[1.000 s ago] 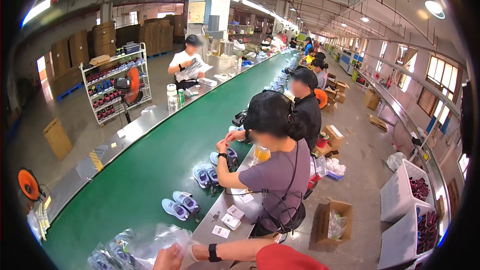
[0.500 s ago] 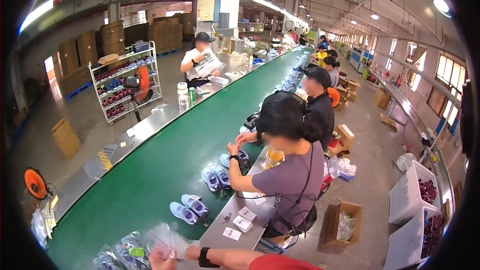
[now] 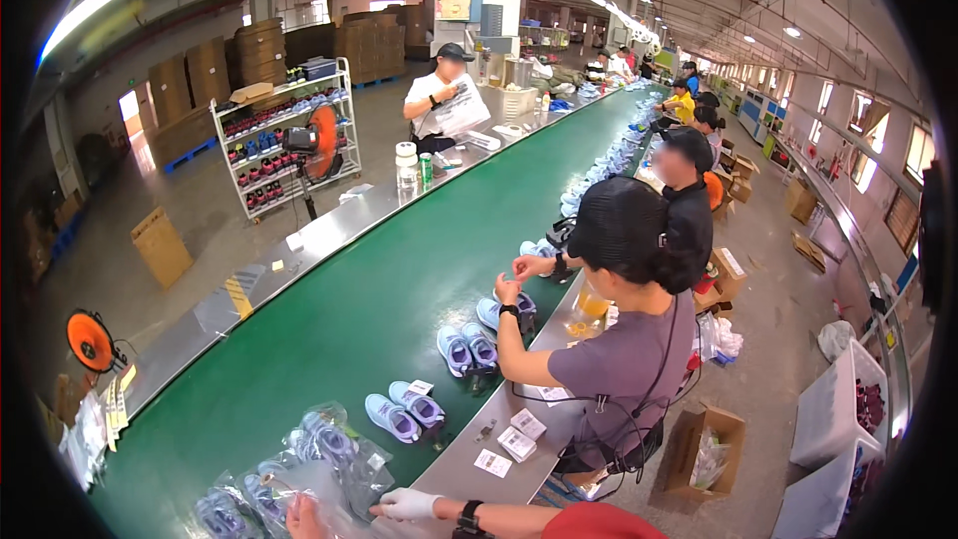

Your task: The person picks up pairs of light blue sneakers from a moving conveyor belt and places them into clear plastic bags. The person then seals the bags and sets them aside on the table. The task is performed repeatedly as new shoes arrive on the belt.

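Observation:
A clear plastic bag (image 3: 324, 487) spreads between my two hands at the lower edge. My left hand (image 3: 302, 517), bare-fingered and partly cut off, pinches its near side. My right hand (image 3: 411, 504), in a white glove with a black watch at the wrist, has its fingers closed at the bag's right side; the fingertips are small and blurred. Just beyond lies a pair of light-blue sneakers in clear plastic (image 3: 329, 437). More bagged sneakers (image 3: 222, 513) lie to the left. Unbagged light-blue sneakers (image 3: 404, 409) stand on the green conveyor belt (image 3: 299, 359), ahead to the right.
A co-worker in a purple shirt (image 3: 624, 349) works at the belt's right side, near small stacked cards (image 3: 519, 442). Across the belt another person holds plastic sheeting (image 3: 461, 112). An orange fan (image 3: 90, 341) stands left. An open carton (image 3: 704, 449) sits on the floor.
My hands have moved apart, opening the bag out between them, and the gloved right hand now shows. The view has shifted, so the scene sits further right. Another bagged pair is now visible ahead.

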